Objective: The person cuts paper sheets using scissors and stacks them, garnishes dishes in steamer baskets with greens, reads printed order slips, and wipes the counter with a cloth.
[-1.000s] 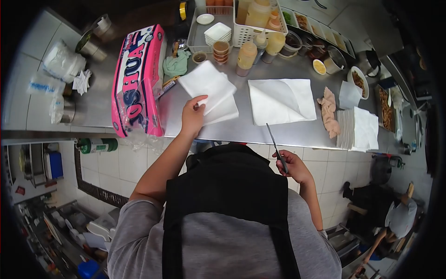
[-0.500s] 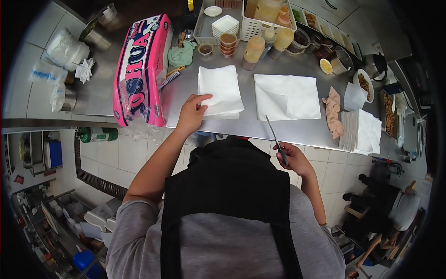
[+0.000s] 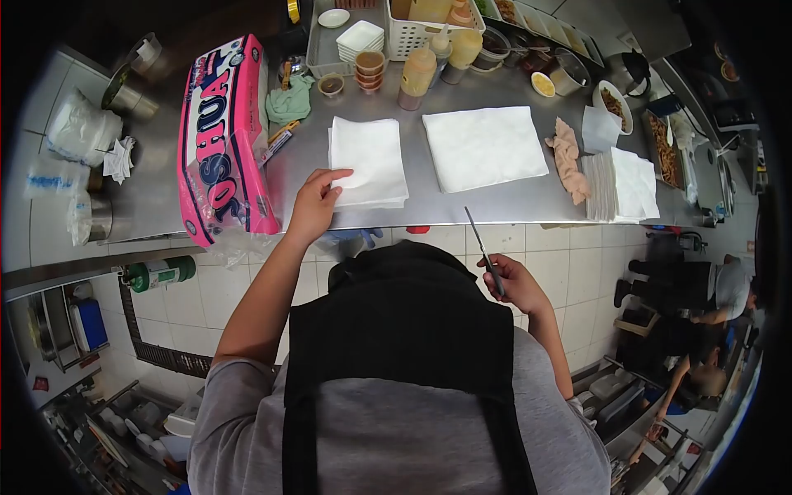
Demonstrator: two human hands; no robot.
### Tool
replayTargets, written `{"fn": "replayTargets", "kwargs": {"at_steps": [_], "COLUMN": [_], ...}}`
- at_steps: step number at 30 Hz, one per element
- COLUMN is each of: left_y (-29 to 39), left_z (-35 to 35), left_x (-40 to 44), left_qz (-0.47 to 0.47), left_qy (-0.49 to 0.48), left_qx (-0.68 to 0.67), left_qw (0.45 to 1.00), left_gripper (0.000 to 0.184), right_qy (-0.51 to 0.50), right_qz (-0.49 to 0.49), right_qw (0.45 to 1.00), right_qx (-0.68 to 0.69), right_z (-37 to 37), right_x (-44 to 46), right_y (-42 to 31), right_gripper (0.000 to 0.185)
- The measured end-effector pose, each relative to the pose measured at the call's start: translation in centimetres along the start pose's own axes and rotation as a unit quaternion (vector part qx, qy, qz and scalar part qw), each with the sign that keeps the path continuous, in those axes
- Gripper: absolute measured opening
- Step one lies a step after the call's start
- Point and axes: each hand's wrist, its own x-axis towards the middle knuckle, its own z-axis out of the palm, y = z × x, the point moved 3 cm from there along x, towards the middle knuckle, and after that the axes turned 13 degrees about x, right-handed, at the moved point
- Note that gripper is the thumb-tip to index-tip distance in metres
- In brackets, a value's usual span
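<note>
My left hand (image 3: 316, 202) rests at the left edge of a small stack of white paper sheets (image 3: 369, 161), its index finger lying on the top sheet and its thumb apart from it. Nothing is gripped in it. In my right hand (image 3: 513, 283) is a long thin dark-handled tool (image 3: 482, 248), its tip pointing up toward the counter edge. A larger white folded sheet pile (image 3: 485, 148) lies flat on the steel counter (image 3: 412, 216) beyond the tool's tip. The tool touches no paper.
A pink JOSHUA package (image 3: 227, 140) stands left of the sheets, near a green cloth (image 3: 289, 101). Sauce bottles (image 3: 417, 76) stand at the back. To the right are a tan cloth (image 3: 568, 161) and stacked napkins (image 3: 634, 183). Other people (image 3: 693, 301) are at the lower right.
The left sheets went from fanned out to a neat stack, and the folded-over corner of the right pile now lies flat. The view has shifted. My right hand still holds the tool.
</note>
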Motion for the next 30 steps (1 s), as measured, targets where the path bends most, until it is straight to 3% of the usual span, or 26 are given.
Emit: {"fn": "replayTargets", "kwargs": {"at_steps": [7,10,13,15,17,19,21,23,27,29,30], "left_y": [-1.5,-0.8,0.3,2.1,6.6,10.8,10.8,13.3,13.9,13.9,14.4], "left_z": [0.3,0.9,2.2,2.8,4.1,6.9,12.9,17.8,22.0,22.4,22.6], "left_x": [0.1,-0.3,-0.9,-1.6,-1.4,-0.7,1.8,4.2,6.5,4.7,3.3], "left_qz": [0.017,-0.023,0.012,-0.013,-0.024,0.146,0.285,0.333,0.274,0.280,0.271], "left_qy": [0.021,0.053,0.080,0.157,0.205,0.225,0.051,0.007,0.003,-0.053,-0.072], "left_qx": [0.057,0.101,0.207,0.395,0.428,0.387,0.314,0.349,0.382,0.396,0.392], "left_qw": [0.998,0.993,0.975,0.905,0.880,0.882,0.904,0.876,0.883,0.873,0.876], "left_gripper": [0.033,0.030,0.034,0.040,0.045,0.046,0.048,0.057,0.071,0.082,0.079], "right_qy": [-0.007,-0.013,-0.030,-0.044,-0.052,-0.059,-0.085,-0.116,-0.122,-0.159,-0.156], "right_qz": [-0.019,-0.017,-0.038,-0.057,-0.058,-0.054,-0.045,-0.021,0.035,0.049,0.056], "right_qw": [0.999,0.998,0.998,0.997,0.997,0.996,0.994,0.992,0.987,0.980,0.980], "right_qx": [-0.028,-0.052,-0.045,-0.034,0.028,0.040,0.055,0.039,0.102,0.105,0.108], "right_z": [-2.4,-3.6,-5.8,-7.7,-9.5,-11.0,-12.4,-13.7,-15.9,-16.9,-17.6], "right_x": [1.0,0.9,0.9,0.5,0.2,0.2,0.4,0.4,0.5,-0.1,-0.3], "right_y": [0.6,-1.0,-2.1,-2.4,-2.8,-2.7,-2.6,-2.5,-1.8,-1.7,-1.3], "right_gripper": [0.024,0.024,0.024,0.024,0.024,0.025,0.027,0.031,0.038,0.042,0.042]}}
